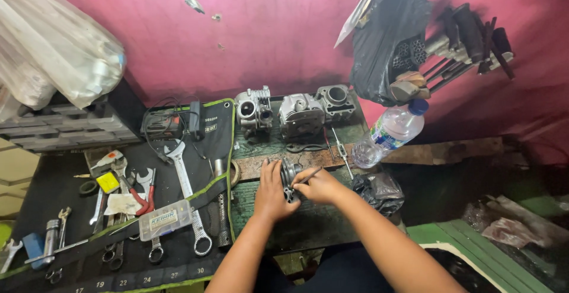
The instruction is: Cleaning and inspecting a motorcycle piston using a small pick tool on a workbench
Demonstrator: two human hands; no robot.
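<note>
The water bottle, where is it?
In the head view, the water bottle lies tilted at right, on the bench below the hanging black bag.

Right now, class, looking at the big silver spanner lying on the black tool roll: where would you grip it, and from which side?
Grip the spanner at mid-shaft, coming from above. It lies flat, its open jaw toward the wall and its ring end toward the person. The shaft is its narrow, bare stretch; the clear plastic box crowds its left side lower down, so pinch above that box.
</note>
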